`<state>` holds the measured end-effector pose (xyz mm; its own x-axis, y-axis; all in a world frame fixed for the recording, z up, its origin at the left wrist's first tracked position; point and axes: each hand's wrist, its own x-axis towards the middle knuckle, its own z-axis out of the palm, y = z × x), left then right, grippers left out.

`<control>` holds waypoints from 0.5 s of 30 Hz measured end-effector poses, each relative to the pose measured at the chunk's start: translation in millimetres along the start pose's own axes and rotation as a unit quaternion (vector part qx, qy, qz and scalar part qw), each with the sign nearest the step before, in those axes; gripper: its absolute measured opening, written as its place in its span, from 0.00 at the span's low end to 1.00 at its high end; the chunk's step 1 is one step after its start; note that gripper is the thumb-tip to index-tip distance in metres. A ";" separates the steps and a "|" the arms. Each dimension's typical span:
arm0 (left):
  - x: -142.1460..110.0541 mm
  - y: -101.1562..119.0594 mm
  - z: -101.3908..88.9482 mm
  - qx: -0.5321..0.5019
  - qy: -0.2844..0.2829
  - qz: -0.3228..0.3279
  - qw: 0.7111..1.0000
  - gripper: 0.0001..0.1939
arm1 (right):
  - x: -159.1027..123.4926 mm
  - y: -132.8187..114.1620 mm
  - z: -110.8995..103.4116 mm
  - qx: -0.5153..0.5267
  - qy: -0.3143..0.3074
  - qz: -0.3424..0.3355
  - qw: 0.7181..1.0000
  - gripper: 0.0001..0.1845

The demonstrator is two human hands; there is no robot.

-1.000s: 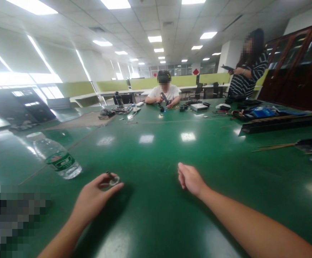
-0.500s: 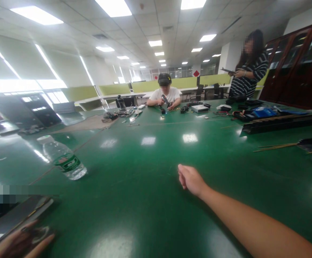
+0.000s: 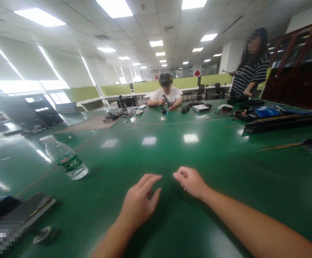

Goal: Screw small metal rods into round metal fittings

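Green counter point(image 3: 134, 150) | left grip point(image 3: 140, 200), right of the bottle point(image 3: 70, 163): parted, nothing held | right grip point(image 3: 190, 181), farther right of the bottle: curled, contents hidden, can't tell if holding | ring-like part point(image 3: 44, 235), near side of the bottle: likely light, stiff, pinch its rim; blurred, form unclear

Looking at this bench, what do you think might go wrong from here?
The open, bare left hand might catch the clear plastic bottle with a green label if swung outward, perhaps toppling it.
The small, grey, ring-shaped object lies near the left forearm and might get nudged.
The curled right hand hides its palm; anything small inside could drop unnoticed.
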<state>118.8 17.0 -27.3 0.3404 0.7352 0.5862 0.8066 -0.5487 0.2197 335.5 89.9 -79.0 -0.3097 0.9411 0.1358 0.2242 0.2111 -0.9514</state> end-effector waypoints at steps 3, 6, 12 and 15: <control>31.9 10.4 35.0 -0.009 -0.081 0.076 0.994 0.22 | 1.1 3.1 0.4 -0.032 -0.001 -0.041 0.999 0.14; 47.5 9.4 51.9 -0.040 -0.131 0.113 0.984 0.20 | 2.9 5.8 0.7 -0.049 0.005 -0.051 0.997 0.11; 41.9 -0.4 43.8 -0.067 -0.105 0.058 0.991 0.12 | -1.5 -2.7 -0.6 -0.015 -0.016 -0.027 0.999 0.13; 17.6 -20.4 11.4 -0.024 -0.036 0.003 0.999 0.08 | -3.3 -8.2 -1.7 -0.042 -0.022 -0.015 0.999 0.12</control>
<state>113.9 45.6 -30.3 0.3809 0.7578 0.5298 0.7808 -0.5705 0.2547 336.3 85.5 -71.2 -0.3568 0.9220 0.1502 0.2895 0.2620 -0.9206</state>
